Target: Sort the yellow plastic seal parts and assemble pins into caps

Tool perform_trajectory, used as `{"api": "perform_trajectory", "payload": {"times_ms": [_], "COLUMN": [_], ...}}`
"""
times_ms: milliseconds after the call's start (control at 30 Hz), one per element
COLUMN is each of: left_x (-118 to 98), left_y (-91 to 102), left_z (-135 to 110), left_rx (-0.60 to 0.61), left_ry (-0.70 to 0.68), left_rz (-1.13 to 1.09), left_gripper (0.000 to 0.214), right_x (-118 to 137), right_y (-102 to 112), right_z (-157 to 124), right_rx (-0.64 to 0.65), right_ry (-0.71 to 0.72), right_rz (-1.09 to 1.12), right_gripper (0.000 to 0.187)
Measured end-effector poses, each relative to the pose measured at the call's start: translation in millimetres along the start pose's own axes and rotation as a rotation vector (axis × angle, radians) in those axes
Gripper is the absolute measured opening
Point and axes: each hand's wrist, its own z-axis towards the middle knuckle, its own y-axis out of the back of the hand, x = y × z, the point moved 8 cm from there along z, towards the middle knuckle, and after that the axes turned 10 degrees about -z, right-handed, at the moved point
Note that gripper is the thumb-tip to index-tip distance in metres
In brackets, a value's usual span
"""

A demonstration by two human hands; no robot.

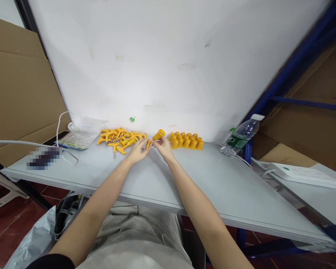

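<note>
The right hand [162, 148] pinches a yellow cup [158, 135] near its thin end, with thumb and fingers pressed on it. The left hand [139, 151] pinches a small yellow piece [148, 144] in its fingertips. The two yellow things are close together over the table [198, 179], but I cannot tell if they touch. They may be held this way so the person can look at both at once, and the cup's wide end is left free of fingers. The cup leans over. Its long line goes from the thin end, low and near the left hand, up to the wide open end, which points up and right, toward the white wall [168, 74]. The small piece stands up on a slant, but fingers hide some of it. Just past the right hand, more cups [186, 141] stand in neat rows, maybe so they are easy to count or grab. By the left hand lies a messy pile of yellow handles [114, 135], some with twisty metal ends, maybe kept close for easy reach. Farther left is a clear plastic bag [80, 139], and far right a water bottle [242, 135] leans over.
</note>
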Motion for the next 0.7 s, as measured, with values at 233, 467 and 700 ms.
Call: {"api": "perform_trajectory", "payload": {"times_ms": [233, 467, 700], "left_x": [5.6, -3.8, -3.6], "left_y": [20.8, 45.7, 55.8], "left_z": [0.3, -0.8, 1.5], "left_rx": [-0.106, -0.296, -0.369], "left_ry": [0.115, 0.096, 0.064], "left_rz": [0.116, 0.198, 0.153], "left_gripper": [0.031, 0.041, 0.047], "right_x": [3.6, -9.0, 3.3], "right_y": [-16.8, -9.2, -9.0], "right_z": [-10.2, -11.0, -6.9], "right_rx": [0.148, 0.144, 0.195], "right_ry": [-0.153, -0.269, -0.038], "right_rz": [0.265, 0.275, -0.012], "right_gripper": [0.05, 0.054, 0.048]}}
